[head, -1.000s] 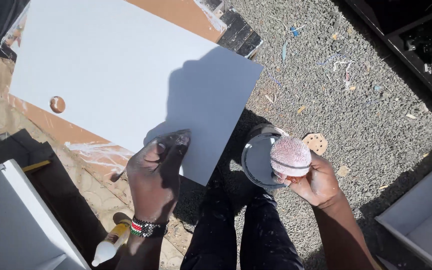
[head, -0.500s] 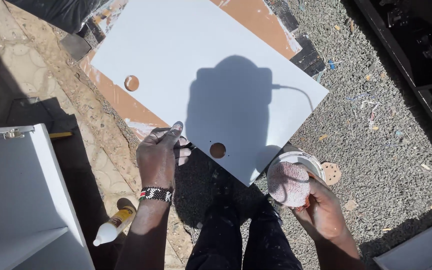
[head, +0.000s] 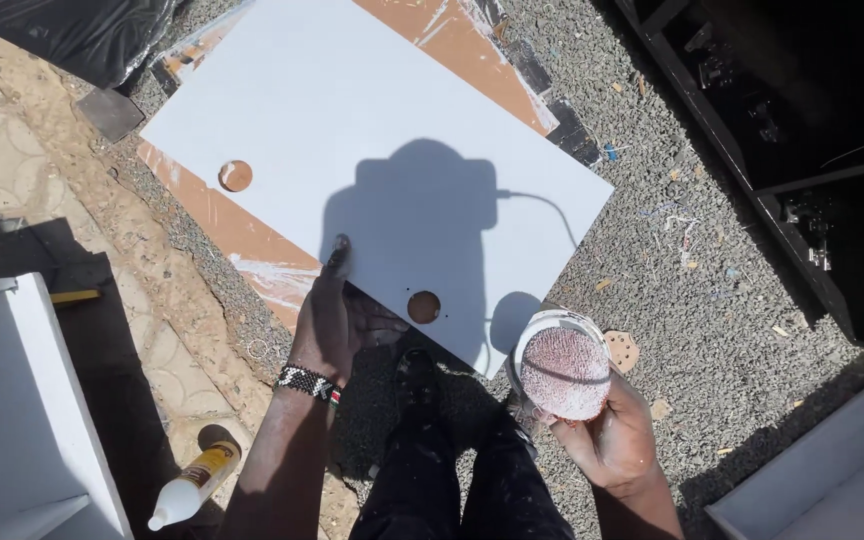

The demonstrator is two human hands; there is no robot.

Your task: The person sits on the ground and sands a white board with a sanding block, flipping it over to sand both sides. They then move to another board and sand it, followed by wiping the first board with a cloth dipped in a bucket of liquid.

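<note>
The stiff, broad white panel looks awkward and best gripped at its edges; the left hand presses a fingertip on it, and the right hand pinches a pink pad.

Outdoors, hard sun, sharp shadows. Ground: grey gravel on the right with wood chips and shavings, patterned tan paving on the left. White cabinet at lower left, dark cabinet frame at upper right, white drawer box at lower right. Black plastic sheet in top-left corner. Glue bottle lying on the paving.
</note>
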